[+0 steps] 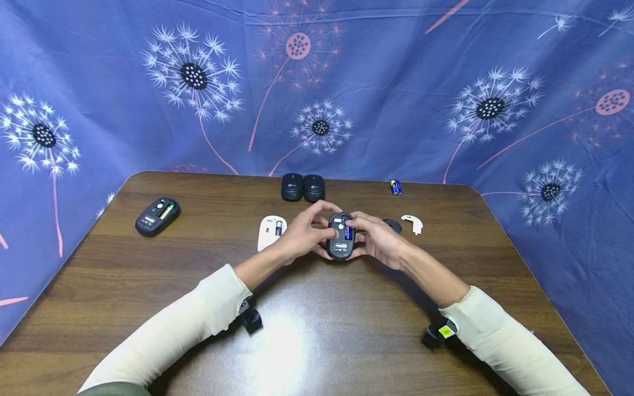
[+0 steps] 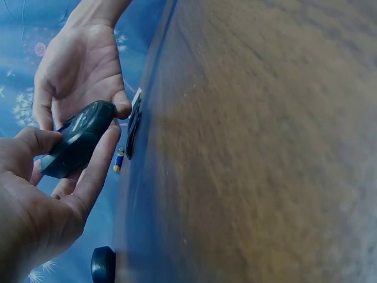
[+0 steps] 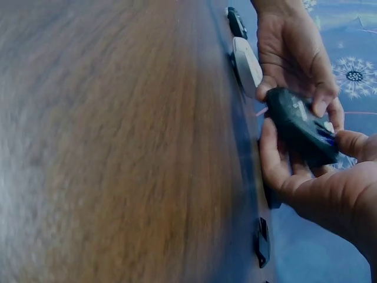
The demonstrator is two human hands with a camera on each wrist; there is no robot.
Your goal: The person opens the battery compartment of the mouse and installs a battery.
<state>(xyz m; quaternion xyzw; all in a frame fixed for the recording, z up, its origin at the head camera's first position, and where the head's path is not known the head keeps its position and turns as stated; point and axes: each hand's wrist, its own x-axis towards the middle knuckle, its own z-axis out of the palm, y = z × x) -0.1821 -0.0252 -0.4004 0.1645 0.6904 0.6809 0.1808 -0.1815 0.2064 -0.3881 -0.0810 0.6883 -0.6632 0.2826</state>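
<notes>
A black computer mouse (image 1: 340, 247) is held underside up above the table, its battery compartment uncovered. A blue battery (image 1: 349, 233) sits in that compartment. My left hand (image 1: 306, 233) grips the mouse from the left, thumb across its underside and fingers around the edge. From the other side my right hand (image 1: 380, 240) holds it too, with the thumb at the upper end of the battery and the fingers beneath. In the right wrist view, the mouse (image 3: 294, 124) lies between both hands' thumbs and fingers.
Behind my left hand lies an upturned white mouse (image 1: 266, 237). An upturned black mouse (image 1: 148, 220) is far left. Two black mice (image 1: 292, 190) stand at the back. Blue batteries (image 1: 396, 187), a white cover (image 1: 416, 224) and a dark cover (image 1: 394, 225) are on the right.
</notes>
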